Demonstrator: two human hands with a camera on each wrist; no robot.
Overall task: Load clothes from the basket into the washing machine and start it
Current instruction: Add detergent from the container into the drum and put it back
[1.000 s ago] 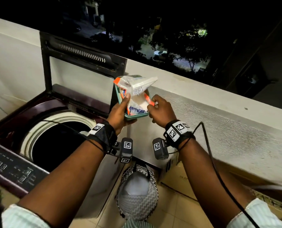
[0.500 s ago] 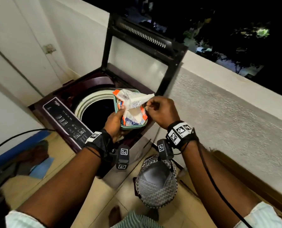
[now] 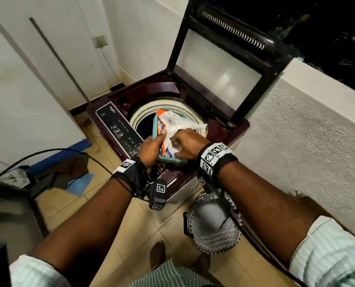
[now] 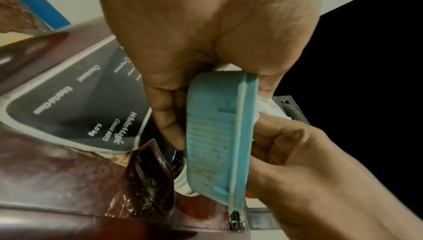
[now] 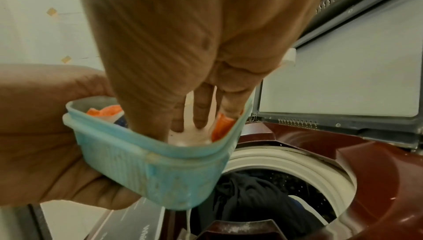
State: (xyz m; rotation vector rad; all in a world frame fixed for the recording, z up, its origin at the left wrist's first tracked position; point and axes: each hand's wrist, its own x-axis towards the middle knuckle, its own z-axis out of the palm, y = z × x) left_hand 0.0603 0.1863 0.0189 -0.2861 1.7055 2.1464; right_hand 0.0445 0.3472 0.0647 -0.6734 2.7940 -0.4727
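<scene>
A maroon top-loading washing machine [image 3: 151,90] stands with its lid [image 3: 220,67] raised. Dark clothes [image 5: 251,195] lie in its drum. My left hand [image 3: 153,143] grips a teal plastic box [image 3: 154,127] over the drum opening, thumb on the rim and fingers underneath. A white and orange detergent packet [image 3: 172,121] sticks up out of the box. My right hand [image 3: 182,141] reaches into the box [image 5: 160,162] and holds the packet, its fingers [image 5: 201,113] down inside on white contents. The zigzag-patterned basket [image 3: 213,237] stands on the floor below my right wrist.
The control panel [image 3: 118,125] runs along the machine's left edge. A rough parapet wall [image 3: 296,141] closes the right side. A blue mat with brown cloth [image 3: 77,170] and cables [image 3: 48,151] lie on the tiled floor at left. My bare feet [image 3: 158,253] are at bottom centre.
Both hands carried the box and packet from beside the parapet to over the drum. My right hand went from pinching the packet's edge to reaching down into the box.
</scene>
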